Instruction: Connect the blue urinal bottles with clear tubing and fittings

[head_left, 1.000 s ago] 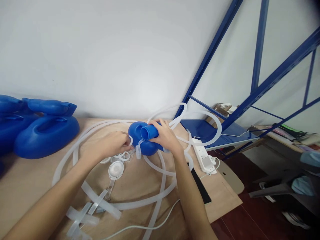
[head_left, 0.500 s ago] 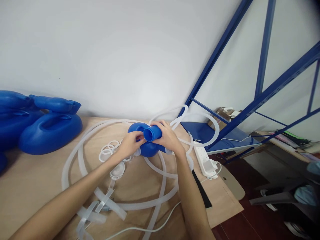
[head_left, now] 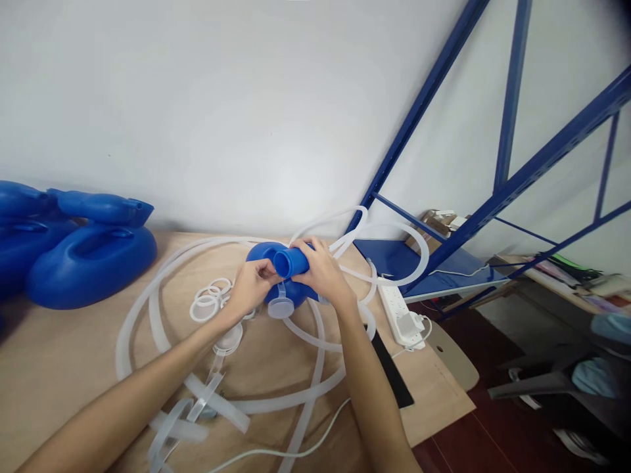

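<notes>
A blue plastic bottle (head_left: 265, 251) with a round open neck stands between my hands, its mouth facing me. My right hand (head_left: 323, 268) wraps round the neck from the right. My left hand (head_left: 254, 286) pinches at the left edge of the neck, closed on what looks like the strap of a translucent cap; the fingertips partly hide it. The cap (head_left: 280, 307) hangs by its strap just below the bottle's mouth. Loose translucent rings (head_left: 206, 306) lie left of the bottle, beside my left wrist, and another cap (head_left: 230, 339) lies under them.
Long translucent hoses (head_left: 129, 328) coil over the wooden table (head_left: 59, 381). More blue bottles (head_left: 93, 269) are grouped at the left. A white power strip (head_left: 397, 309) lies near the right edge, beside a blue metal rack (head_left: 444, 279). A thin white cable (head_left: 296, 453) crosses the front.
The cap has come into fuller view, now hanging below the neck instead of behind my left hand. The neck and both hands appear slightly farther left, as the whole view has shifted.
</notes>
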### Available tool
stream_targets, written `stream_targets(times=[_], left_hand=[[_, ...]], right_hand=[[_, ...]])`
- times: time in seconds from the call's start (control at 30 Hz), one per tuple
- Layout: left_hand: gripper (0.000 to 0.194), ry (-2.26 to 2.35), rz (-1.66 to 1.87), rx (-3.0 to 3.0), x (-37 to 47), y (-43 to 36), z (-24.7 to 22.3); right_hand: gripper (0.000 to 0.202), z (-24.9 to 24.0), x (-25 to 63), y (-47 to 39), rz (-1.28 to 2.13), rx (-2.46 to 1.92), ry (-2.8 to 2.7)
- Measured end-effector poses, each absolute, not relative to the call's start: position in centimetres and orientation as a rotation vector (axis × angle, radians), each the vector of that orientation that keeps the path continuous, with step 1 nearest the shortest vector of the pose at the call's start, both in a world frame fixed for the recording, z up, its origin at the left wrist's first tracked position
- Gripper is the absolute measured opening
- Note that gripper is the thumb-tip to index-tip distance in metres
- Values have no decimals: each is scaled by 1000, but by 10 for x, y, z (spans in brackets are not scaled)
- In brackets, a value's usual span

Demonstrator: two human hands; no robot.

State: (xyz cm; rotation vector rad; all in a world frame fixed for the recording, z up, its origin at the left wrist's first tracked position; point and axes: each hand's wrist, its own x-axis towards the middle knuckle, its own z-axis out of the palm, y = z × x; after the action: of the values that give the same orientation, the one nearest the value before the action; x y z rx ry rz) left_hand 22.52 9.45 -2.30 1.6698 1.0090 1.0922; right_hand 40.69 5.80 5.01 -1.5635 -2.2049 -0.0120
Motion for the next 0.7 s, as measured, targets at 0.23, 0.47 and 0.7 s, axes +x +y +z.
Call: stream_targets(times=[0.23, 0.47, 0.7], left_hand=[[31, 946, 646, 1941, 184, 108, 0], [30, 1035, 581, 2115, 147, 121, 13], [70, 905, 832, 2047, 176, 87, 29]], right_hand=[[72, 47, 414, 59, 61, -1519, -2191], [76, 54, 433, 54, 309, -1382, -2230], [76, 58, 444, 55, 262, -1243, -2331]])
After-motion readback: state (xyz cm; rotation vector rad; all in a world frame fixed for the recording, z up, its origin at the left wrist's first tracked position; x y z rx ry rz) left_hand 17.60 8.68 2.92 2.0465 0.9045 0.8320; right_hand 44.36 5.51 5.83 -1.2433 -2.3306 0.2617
